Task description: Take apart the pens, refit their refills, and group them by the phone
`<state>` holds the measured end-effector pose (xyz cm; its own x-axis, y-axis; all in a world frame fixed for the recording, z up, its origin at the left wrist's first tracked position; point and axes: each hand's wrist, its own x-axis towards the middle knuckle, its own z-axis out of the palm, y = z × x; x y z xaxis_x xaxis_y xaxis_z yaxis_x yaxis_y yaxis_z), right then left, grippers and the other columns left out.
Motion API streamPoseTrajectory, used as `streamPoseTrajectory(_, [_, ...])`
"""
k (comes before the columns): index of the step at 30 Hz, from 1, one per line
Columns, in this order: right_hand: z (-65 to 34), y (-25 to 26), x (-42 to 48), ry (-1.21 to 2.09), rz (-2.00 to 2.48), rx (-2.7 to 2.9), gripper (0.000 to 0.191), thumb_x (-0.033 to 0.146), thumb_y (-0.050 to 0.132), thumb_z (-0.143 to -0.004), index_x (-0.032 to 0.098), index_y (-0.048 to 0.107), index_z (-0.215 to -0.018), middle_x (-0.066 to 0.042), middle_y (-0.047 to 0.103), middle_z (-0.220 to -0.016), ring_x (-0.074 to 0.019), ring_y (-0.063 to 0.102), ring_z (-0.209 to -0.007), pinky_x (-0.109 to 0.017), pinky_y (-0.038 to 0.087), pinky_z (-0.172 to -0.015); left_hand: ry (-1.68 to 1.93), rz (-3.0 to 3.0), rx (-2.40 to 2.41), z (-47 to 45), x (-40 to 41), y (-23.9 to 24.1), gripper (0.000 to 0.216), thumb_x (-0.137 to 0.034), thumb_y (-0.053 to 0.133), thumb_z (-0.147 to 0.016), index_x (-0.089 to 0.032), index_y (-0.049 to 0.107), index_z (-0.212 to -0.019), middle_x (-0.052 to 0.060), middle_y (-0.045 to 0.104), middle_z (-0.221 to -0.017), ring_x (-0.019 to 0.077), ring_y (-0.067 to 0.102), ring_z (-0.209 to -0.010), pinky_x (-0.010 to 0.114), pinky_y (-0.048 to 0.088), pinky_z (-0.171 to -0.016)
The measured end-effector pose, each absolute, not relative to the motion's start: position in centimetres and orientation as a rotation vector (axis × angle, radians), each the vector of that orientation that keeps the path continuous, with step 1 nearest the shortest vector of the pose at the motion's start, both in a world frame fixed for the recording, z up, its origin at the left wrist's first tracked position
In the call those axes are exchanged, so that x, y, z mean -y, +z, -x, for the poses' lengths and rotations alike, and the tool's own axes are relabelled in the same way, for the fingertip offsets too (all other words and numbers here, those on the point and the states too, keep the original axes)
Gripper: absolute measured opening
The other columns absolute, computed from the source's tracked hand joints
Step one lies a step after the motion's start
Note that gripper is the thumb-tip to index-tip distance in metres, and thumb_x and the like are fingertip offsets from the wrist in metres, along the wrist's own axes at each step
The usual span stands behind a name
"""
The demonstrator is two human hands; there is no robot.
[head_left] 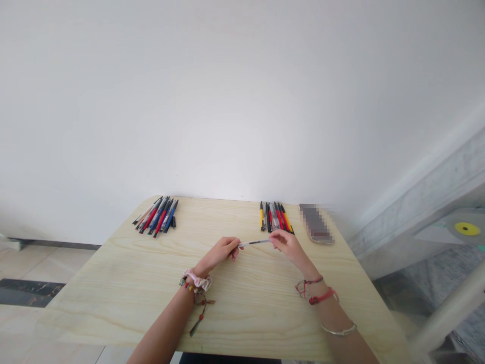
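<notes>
My left hand (pixel 223 252) and my right hand (pixel 288 246) hold one thin clear pen (pixel 254 243) between them, level, just above the middle of the light wooden table (pixel 125 283). Each hand pinches one end of the pen with closed fingers. A pile of several pens with yellow, red and black barrels (pixel 275 218) lies just behind my right hand. Another pile of several blue, red and grey pens (pixel 158 216) lies at the table's far left.
A blurred flat object (pixel 317 225) lies at the far right of the table. A white wall stands right behind the table. A tiled floor shows at the left, and a grey ledge with a yellow disc (pixel 467 228) at the right.
</notes>
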<state>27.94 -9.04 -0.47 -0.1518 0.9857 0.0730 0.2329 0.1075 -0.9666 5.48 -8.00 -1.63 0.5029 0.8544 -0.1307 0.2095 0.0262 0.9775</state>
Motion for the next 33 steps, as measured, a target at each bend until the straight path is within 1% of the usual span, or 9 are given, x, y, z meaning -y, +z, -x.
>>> streamPoseTrajectory(2, [-28.0,-0.3,9.1,1.112,1.186,1.532,0.019,0.031,0.063,-0.061,0.017,0.055,-0.072,-0.001,0.056,-0.072,-0.0116,0.051,-0.062,-0.02,0.039,-0.048,0.654,-1.496,-0.968,-5.4,8.0,-1.7,0.041,-0.046,0.034,-0.077,-0.011,0.055,-0.068,-0.004,0.045,-0.043,0.0067,0.035,-0.041,0.021,0.024,-0.044])
streamPoseTrajectory(4, [-27.9,-0.4,9.0,1.14,1.183,1.497,0.024,0.033,0.062,-0.061,0.018,0.054,-0.078,-0.002,0.055,-0.077,-0.0114,0.052,-0.063,-0.02,0.039,-0.046,0.659,-1.497,-0.967,-5.3,7.9,-1.8,0.041,-0.046,0.034,-0.077,-0.011,0.055,-0.069,-0.004,0.046,-0.044,0.0066,0.035,-0.041,0.021,0.024,-0.045])
streamPoseTrajectory(6, [-27.9,-0.7,8.9,1.172,1.235,1.48,0.023,0.036,0.057,-0.066,0.018,0.053,-0.079,-0.001,0.055,-0.072,-0.0096,0.05,-0.053,-0.02,0.036,-0.042,0.659,-1.498,-0.966,-5.3,7.9,-1.8,0.041,-0.046,0.034,-0.077,-0.011,0.055,-0.069,-0.004,0.046,-0.044,0.0066,0.034,-0.041,0.021,0.024,-0.045])
streamPoseTrajectory(8, [-27.8,-0.9,8.9,1.182,1.284,1.502,0.022,0.037,0.053,-0.069,0.016,0.053,-0.075,0.0,0.054,-0.062,-0.0082,0.046,-0.046,-0.02,0.035,-0.04,0.658,-1.497,-0.965,-5.3,7.9,-1.8,0.041,-0.046,0.034,-0.077,-0.011,0.055,-0.069,-0.004,0.046,-0.043,0.0067,0.035,-0.041,0.021,0.024,-0.044])
streamPoseTrajectory(10, [-27.8,-0.8,8.9,1.171,1.285,1.526,0.019,0.034,0.056,-0.067,0.016,0.054,-0.072,0.002,0.052,-0.055,-0.0084,0.046,-0.045,-0.021,0.035,-0.042,0.655,-1.495,-0.963,-5.3,7.9,-1.8,0.042,-0.046,0.034,-0.077,-0.011,0.055,-0.069,-0.004,0.045,-0.043,0.0067,0.035,-0.04,0.021,0.024,-0.044])
streamPoseTrajectory(16, [-28.3,0.3,9.1,1.112,1.181,1.359,0.018,0.028,0.064,-0.059,0.018,0.056,-0.071,0.002,0.053,-0.059,-0.0102,0.048,-0.053,-0.021,0.037,-0.045,0.69,-1.457,-0.957,-5.1,7.9,-1.5,0.04,-0.046,0.035,-0.076,-0.011,0.054,-0.068,-0.004,0.045,-0.042,0.0065,0.033,-0.04,0.021,0.024,-0.044])
streamPoseTrajectory(21, [-28.6,0.1,8.9,1.104,1.186,1.198,0.02,0.032,0.063,-0.06,0.017,0.056,-0.071,0.004,0.05,-0.049,-0.0088,0.044,-0.045,-0.022,0.035,-0.044,0.729,-1.419,-0.962,-4.7,7.9,-1.0,0.04,-0.046,0.037,-0.076,-0.011,0.054,-0.068,-0.004,0.044,-0.042,0.0063,0.032,-0.04,0.021,0.023,-0.044])
streamPoseTrajectory(28, [-29.2,-0.5,8.4,1.12,1.149,0.938,0.024,0.035,0.066,-0.057,0.017,0.056,-0.068,0.003,0.052,-0.052,-0.0075,0.044,-0.044,-0.021,0.034,-0.042,0.763,-1.387,-0.969,-4.3,7.7,-0.8,0.04,-0.047,0.038,-0.075,-0.011,0.054,-0.068,-0.004,0.044,-0.044,0.0064,0.037,-0.042,0.021,0.024,-0.044])
streamPoseTrajectory(33, [-29.2,-0.3,8.3,1.094,1.129,0.929,0.023,0.035,0.065,-0.057,0.017,0.056,-0.068,0.003,0.052,-0.052,-0.0079,0.043,-0.043,-0.022,0.032,-0.041,0.795,-1.355,-0.965,-3.9,7.6,-0.8,0.039,-0.047,0.039,-0.074,-0.011,0.053,-0.069,-0.004,0.044,-0.044,0.0062,0.037,-0.042,0.02,0.023,-0.044])
